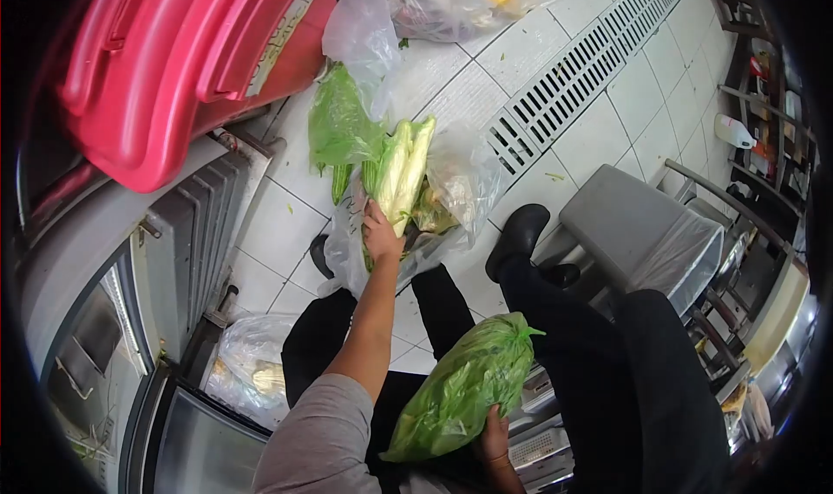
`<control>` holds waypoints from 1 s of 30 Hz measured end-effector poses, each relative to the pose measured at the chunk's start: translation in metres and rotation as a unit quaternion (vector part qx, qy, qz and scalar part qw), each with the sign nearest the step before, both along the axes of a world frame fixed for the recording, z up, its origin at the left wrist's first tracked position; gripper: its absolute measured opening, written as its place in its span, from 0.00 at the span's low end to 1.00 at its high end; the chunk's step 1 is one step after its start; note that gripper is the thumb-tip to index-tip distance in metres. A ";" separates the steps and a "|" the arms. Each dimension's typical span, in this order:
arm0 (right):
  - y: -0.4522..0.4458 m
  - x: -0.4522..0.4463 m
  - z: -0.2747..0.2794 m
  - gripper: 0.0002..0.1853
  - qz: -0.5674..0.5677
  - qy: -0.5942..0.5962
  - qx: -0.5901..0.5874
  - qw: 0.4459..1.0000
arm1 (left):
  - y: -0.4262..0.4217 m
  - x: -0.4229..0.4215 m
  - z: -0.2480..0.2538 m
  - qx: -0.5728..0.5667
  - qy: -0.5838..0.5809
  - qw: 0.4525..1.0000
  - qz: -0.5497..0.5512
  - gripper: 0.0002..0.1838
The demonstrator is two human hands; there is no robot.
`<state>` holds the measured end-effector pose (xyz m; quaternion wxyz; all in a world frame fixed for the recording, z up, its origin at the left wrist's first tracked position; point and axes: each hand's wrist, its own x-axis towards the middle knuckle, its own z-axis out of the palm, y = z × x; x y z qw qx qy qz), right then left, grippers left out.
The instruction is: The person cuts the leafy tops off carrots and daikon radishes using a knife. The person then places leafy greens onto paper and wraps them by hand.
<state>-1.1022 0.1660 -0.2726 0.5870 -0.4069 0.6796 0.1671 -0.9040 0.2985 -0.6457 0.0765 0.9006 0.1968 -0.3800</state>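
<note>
My left hand point(383, 232) reaches down to pale, long vegetables point(405, 169) lying over an open clear plastic bag point(468, 177) on the floor; its fingers are closed round their lower end. Just left of them is a green plastic bag point(345, 123) with long green vegetables point(341, 182) under it. My right hand point(495, 438) holds a green plastic bag point(468, 381), knotted at its upper right end and filled with leafy greens, near my lap. Its fingers are partly hidden by the bag.
Red lidded bins point(186, 60) stand at the upper left. A floor drain grate point(581, 69) crosses the white tiles. Beside another person's dark-trousered legs point(599, 364) is a grey bin point(638, 221). More filled bags point(252, 368) lie at the lower left.
</note>
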 end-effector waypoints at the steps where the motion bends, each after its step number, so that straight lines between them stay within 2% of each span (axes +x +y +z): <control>1: 0.003 -0.001 -0.003 0.21 -0.014 -0.015 -0.005 1.000 | 0.004 -0.001 -0.003 -0.024 -0.005 1.000 0.019 0.67; 4: 0.001 -0.010 0.000 0.22 -0.035 -0.014 -0.001 0.999 | 0.015 -0.005 0.002 -0.081 -0.006 0.994 0.073 0.66; 6: 0.000 -0.012 -0.004 0.22 -0.042 -0.012 0.009 0.999 | 0.034 -0.005 0.000 -0.288 -0.139 0.940 0.119 0.63; 7: 0.000 -0.012 -0.003 0.22 -0.058 -0.027 0.033 0.997 | 0.040 -0.003 0.004 -0.346 -0.107 0.919 0.158 0.56; 8: 0.002 -0.010 -0.004 0.22 -0.074 -0.047 0.057 0.995 | 0.045 0.001 0.010 -0.344 -0.113 0.920 0.152 0.56; 10: 0.007 -0.007 -0.006 0.23 -0.088 -0.070 0.059 0.992 | 0.056 0.000 0.021 -0.434 -0.066 0.860 0.261 0.50; 12: 0.009 -0.008 -0.008 0.23 -0.084 -0.093 0.030 0.992 | 0.064 0.006 0.051 -0.422 -0.098 0.872 0.227 0.49; 15: 0.013 -0.001 -0.007 0.23 -0.098 -0.125 0.008 0.987 | 0.073 0.032 0.122 -0.358 -0.117 0.919 0.114 0.48; 18: 0.016 -0.002 -0.008 0.22 -0.095 -0.122 -0.031 0.988 | 0.092 0.052 0.145 -0.368 -0.126 0.919 0.060 0.49; 20: 0.017 0.002 -0.003 0.21 -0.095 -0.132 -0.041 0.986 | 0.100 0.064 0.165 -0.371 -0.148 0.914 0.068 0.45; 22: 0.017 0.005 0.000 0.21 -0.095 -0.136 -0.052 0.985 | 0.106 0.073 0.181 -0.369 -0.257 0.891 0.065 0.39; 23: 0.016 0.003 0.001 0.20 -0.063 -0.138 -0.074 0.986 | 0.108 0.074 0.185 -0.375 -0.289 0.879 0.060 0.34; 24: 0.016 0.000 0.004 0.19 -0.031 -0.138 -0.096 0.985 | 0.109 0.075 0.202 -0.375 -0.285 0.880 0.060 0.34; 26: 0.014 -0.002 0.004 0.19 -0.015 -0.159 -0.097 0.982 | 0.108 0.082 0.233 -0.381 -0.274 0.876 0.109 0.32; 27: 0.014 -0.003 0.002 0.18 0.002 -0.165 -0.118 0.979 | 0.106 0.080 0.239 -0.393 -0.321 0.851 0.134 0.29; 28: 0.015 -0.004 0.003 0.18 0.016 -0.169 -0.139 0.976 | 0.108 0.076 0.241 -0.395 -0.322 0.851 0.130 0.29; 30: 0.014 0.003 0.011 0.18 0.031 -0.179 -0.156 0.971 | 0.112 0.072 0.247 -0.442 -0.340 0.805 0.204 0.26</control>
